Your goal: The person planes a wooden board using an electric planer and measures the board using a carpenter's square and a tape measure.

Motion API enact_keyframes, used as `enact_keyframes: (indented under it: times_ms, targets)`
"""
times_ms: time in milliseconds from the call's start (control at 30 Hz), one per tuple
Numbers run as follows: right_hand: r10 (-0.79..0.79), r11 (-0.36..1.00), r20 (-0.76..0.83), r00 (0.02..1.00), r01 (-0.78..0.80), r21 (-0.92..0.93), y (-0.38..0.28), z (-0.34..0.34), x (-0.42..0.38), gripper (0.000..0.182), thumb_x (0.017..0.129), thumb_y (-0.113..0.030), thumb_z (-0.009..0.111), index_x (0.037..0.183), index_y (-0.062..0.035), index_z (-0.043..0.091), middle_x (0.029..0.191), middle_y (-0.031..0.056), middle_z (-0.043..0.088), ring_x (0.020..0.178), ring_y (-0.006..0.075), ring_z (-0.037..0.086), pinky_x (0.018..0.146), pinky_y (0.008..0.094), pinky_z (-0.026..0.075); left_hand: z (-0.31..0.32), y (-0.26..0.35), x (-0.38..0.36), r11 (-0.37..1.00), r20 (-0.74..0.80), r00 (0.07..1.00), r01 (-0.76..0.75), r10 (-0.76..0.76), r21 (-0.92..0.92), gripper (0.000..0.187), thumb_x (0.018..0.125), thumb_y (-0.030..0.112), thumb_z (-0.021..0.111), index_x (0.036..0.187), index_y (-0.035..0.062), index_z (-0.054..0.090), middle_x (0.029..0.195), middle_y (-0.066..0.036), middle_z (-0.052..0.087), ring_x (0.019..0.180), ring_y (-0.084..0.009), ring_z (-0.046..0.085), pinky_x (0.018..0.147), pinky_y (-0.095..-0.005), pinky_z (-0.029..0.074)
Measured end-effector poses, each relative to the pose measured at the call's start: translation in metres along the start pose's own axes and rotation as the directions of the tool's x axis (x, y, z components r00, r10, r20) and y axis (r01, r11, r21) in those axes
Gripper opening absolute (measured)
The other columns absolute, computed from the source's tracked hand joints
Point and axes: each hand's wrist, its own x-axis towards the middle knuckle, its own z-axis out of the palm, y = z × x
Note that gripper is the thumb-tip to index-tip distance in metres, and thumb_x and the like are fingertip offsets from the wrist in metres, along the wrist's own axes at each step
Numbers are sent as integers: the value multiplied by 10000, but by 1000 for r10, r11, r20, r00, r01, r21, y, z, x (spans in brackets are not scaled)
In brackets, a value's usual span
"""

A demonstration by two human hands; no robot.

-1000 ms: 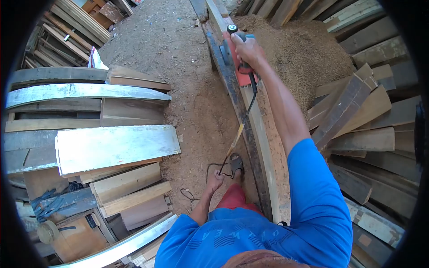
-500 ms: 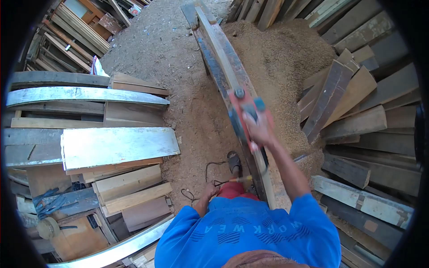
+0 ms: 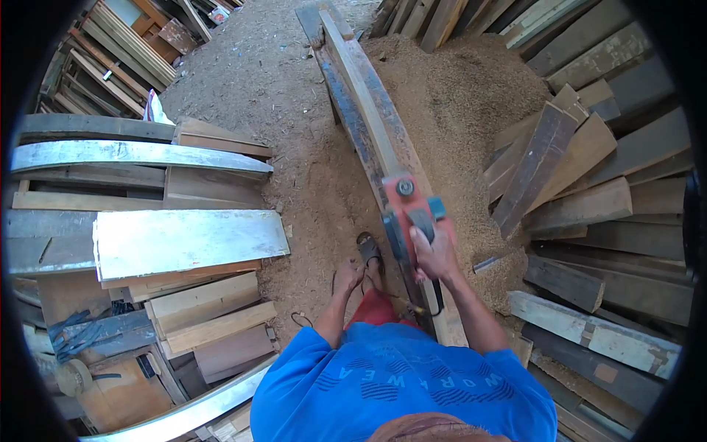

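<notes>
My right hand [image 3: 434,250] is wrapped round the handle of a red electric planer [image 3: 403,193]. The planer rests on a long, narrow wooden board [image 3: 362,97], which lies lengthwise along a worn wooden bench [image 3: 394,121]. To the left of the planer, my left hand [image 3: 348,275] is raised in front of my body with its fingers closed. A thin dark power cord [image 3: 302,319] shows on both sides of that hand and appears to pass through it. The planer's sole is hidden against the board.
Sawdust and shavings [image 3: 464,96] cover the ground right of the bench. Planks [image 3: 560,283] are stacked along the right side. More boards, one of them pale [image 3: 191,239], lie at the left. My sandalled foot [image 3: 368,249] stands beside the bench.
The planer has moved back along the board towards my body, with my right hand still on it. My left hand has moved forward, away from my body.
</notes>
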Motion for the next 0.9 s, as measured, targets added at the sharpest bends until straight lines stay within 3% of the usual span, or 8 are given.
enact_keyframes:
  times_ms: [100,200,267,367,467,600,767,900]
  targets:
    - [-82,997,-59,995,82,-8,-40,6,93,456,961,-409,605,1089,28,622,733,171,652,685,281,659,656,427,506,3,57,77,975,-125,983,-155,136,-160,608,900,397,677,1261,-72,538,1194,-318,635,1127,-449,619,954,-469,496]
    - [-161,985,-123,979,167,42,-74,14,188,423,987,-404,579,755,-52,616,595,2,557,512,91,531,464,307,415,-34,163,130,885,-112,990,-125,83,-448,638,979,393,582,1354,-103,439,1330,-352,545,1253,-442,552,1045,-448,439]
    - [-168,984,-119,978,173,33,-100,17,247,425,979,-416,592,744,-63,614,598,3,565,507,94,537,464,298,417,-56,215,167,884,-235,963,-222,132,-412,655,1035,395,463,1444,-103,350,1428,-369,454,1341,-458,472,1120,-456,370]
    - [-140,989,-130,982,144,23,-141,19,330,440,968,-438,603,741,-61,614,603,10,581,509,106,555,472,299,431,-70,264,242,875,-273,960,-184,61,-449,679,1056,422,372,1484,-102,307,1450,-371,431,1377,-469,427,1162,-455,323]
    - [-126,992,-150,981,122,-39,-181,21,409,473,955,-468,607,744,-44,615,606,18,596,524,123,579,495,316,457,-73,285,256,949,-321,946,-58,-46,-309,688,1048,524,353,1496,2,354,1388,-311,530,1287,-474,519,1074,-492,409]
    - [-139,990,-104,985,141,12,-213,23,515,488,948,-488,616,735,-48,603,625,19,600,531,127,580,502,324,464,-83,296,252,939,-291,955,-52,-52,-340,702,1041,519,341,1507,-6,336,1402,-328,504,1294,-499,495,1081,-508,399]
    - [-87,987,-70,994,96,133,-220,26,537,468,951,-474,625,716,-71,596,621,18,595,519,123,565,487,315,451,-99,311,236,920,-177,975,57,-135,-387,719,1032,510,359,1541,7,289,1455,-321,462,1326,-489,470,1096,-512,392]
    - [24,985,-6,1000,-23,173,-207,20,440,411,959,-431,628,742,-83,600,654,24,607,527,103,553,477,311,435,-95,305,240,927,-173,977,54,-125,-370,718,1027,522,367,1548,34,286,1443,-313,483,1312,-486,488,1090,-512,398]
